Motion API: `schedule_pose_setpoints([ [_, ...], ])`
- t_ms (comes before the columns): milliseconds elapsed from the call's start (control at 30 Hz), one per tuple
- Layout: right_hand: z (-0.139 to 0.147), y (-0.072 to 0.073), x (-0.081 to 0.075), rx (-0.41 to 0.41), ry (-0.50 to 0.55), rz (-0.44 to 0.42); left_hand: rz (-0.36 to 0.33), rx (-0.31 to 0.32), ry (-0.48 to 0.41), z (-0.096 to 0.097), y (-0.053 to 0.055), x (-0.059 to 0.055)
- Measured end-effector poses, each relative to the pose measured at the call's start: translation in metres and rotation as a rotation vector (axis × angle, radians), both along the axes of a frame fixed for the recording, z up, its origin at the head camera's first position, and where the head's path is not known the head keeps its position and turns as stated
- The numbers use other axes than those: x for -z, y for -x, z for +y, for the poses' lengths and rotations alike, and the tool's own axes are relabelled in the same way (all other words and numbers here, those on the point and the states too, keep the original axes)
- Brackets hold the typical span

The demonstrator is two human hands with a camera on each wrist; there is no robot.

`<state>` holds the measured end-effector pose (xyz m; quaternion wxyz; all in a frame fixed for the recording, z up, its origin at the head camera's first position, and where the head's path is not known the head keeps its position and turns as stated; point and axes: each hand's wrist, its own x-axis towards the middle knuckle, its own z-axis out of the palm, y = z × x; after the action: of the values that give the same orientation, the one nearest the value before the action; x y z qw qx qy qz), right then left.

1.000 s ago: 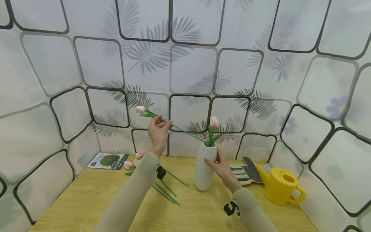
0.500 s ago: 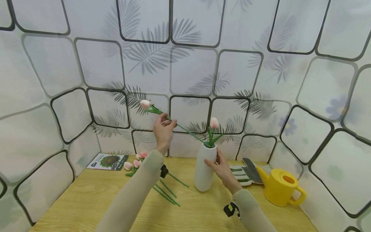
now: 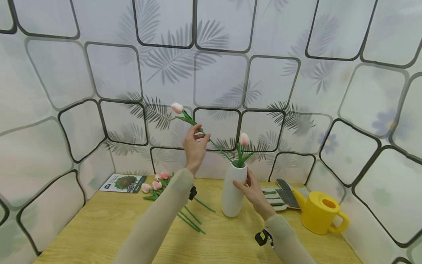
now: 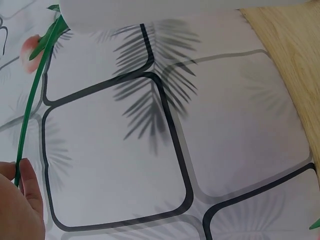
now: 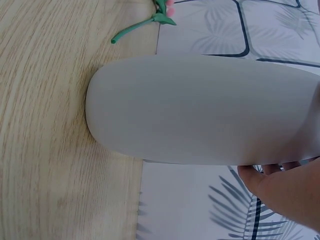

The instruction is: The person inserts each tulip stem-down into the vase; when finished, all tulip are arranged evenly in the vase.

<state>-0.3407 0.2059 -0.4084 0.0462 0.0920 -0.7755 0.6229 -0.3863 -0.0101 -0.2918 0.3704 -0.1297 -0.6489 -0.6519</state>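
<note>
My left hand (image 3: 196, 146) pinches the green stem of a pale pink tulip (image 3: 177, 107) just below its leaves. The stem (image 4: 31, 107) slants down to the right, its lower end inside the mouth of a white vase (image 3: 232, 198). Another pink tulip (image 3: 244, 139) stands upright in that vase. My right hand (image 3: 252, 189) grips the vase's upper right side, thumb across the front; in the right wrist view the smooth vase (image 5: 195, 107) fills the middle, with the hand (image 5: 285, 187) along one side.
Several pink tulips (image 3: 156, 185) lie on the wooden table (image 3: 99, 227), stems toward the front. A sunflower packet (image 3: 122, 183) lies at the back left. Right of the vase are striped gloves (image 3: 273, 198), a grey trowel-like blade (image 3: 288, 194) and a yellow watering can (image 3: 318, 214).
My left hand has moved right and up, toward the vase, tilting the held tulip steeper with its stem end in the mouth. My right hand and the vase stay put.
</note>
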Motion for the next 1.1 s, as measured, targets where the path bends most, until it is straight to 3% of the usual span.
schedule_pose_setpoints([
  [167, 0.000, -0.001, 0.000, 0.000, 0.000, 0.003, -0.019, 0.025, 0.075, 0.008, -0.003, 0.001],
  [333, 0.001, -0.001, 0.001, 0.001, -0.004, 0.006, 0.035, 0.052, 0.160, 0.019, -0.006, 0.005],
  [500, 0.000, -0.001, 0.003, 0.014, -0.006, -0.005, 0.065, 0.087, 0.191, 0.028, -0.006, 0.014],
  [700, 0.000, -0.002, 0.000, 0.010, -0.003, -0.001, 0.093, 0.084, 0.233, 0.035, -0.007, 0.020],
  [1100, 0.001, 0.000, 0.000, 0.019, -0.010, -0.009, 0.075, 0.116, 0.379, 0.045, -0.011, 0.030],
])
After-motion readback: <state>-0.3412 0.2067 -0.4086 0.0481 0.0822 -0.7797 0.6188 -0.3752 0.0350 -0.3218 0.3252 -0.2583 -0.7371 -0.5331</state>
